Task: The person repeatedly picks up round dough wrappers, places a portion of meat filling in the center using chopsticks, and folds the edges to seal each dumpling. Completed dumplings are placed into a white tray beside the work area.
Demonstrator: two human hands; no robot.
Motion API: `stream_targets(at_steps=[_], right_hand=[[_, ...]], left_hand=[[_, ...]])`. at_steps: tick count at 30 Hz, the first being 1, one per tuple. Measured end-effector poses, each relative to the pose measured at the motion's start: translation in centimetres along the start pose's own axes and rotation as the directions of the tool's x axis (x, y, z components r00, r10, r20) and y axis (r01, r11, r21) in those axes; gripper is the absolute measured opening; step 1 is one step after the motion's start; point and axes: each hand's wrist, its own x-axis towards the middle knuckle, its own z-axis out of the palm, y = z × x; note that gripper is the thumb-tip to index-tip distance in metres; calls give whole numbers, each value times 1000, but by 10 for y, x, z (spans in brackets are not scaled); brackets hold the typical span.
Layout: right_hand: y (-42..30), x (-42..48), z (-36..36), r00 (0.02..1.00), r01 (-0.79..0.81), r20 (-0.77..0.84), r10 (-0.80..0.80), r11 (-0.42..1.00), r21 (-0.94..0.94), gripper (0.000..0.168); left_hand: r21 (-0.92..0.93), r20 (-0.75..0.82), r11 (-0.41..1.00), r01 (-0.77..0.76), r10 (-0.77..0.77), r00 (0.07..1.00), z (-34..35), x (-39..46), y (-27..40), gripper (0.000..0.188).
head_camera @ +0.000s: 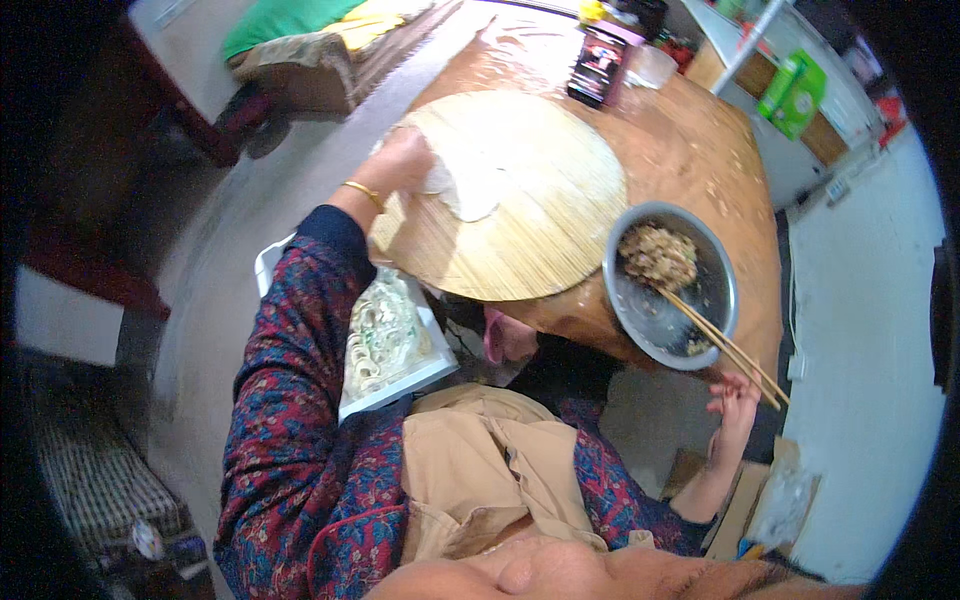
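My left hand (409, 161), with a gold bracelet at the wrist, pinches the edge of thin white dough sheets (469, 187) lying on a round, pale wooden board (540, 247). Right of the board stands a grey metal bowl (649, 322) with minced filling (660, 255) in it. Two wooden chopsticks (720, 337) lean in the bowl, their ends sticking out over its rim. Close below the rim, beside the chopsticks, is my right hand (735, 394), fingers apart. A white tray (405, 390) with folded dumplings (375, 345) is partly covered by my left sleeve.
A phone (596, 64) with a lit screen stands at the back of the wooden table (720, 157), near a clear plastic cup (651, 66). A green box (793, 94) sits on shelving at the right, by the wall. A cushioned seat (300, 71) is at the back left.
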Motion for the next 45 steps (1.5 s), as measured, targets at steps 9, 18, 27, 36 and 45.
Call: stream_targets(at_steps=[9, 18, 27, 36, 45], right_hand=[[-53, 40, 20, 997, 70, 37, -74, 993, 95, 51], [-103, 67, 58, 876, 408, 340, -344, 902, -140, 12], [-139, 50, 52, 882, 416, 247, -401, 909, -12, 9], [-119, 66, 74, 902, 396, 201, -381, 917, -40, 9], [-104, 61, 103, 718, 696, 294, -631, 671, -257, 7]], left_hand=[[-614, 133, 654, 442, -465, 875, -16, 0, 12, 18], [-794, -313, 602, 85, -524, 792, -45, -49, 33, 17], [-640, -117, -680, -358, -374, 920, -58, -99, 61, 26], [-187, 32, -963, -192, -202, 979, -65, -128, 150, 55], [-99, 15, -993, -71, -73, 997, -72, -150, 192, 49]])
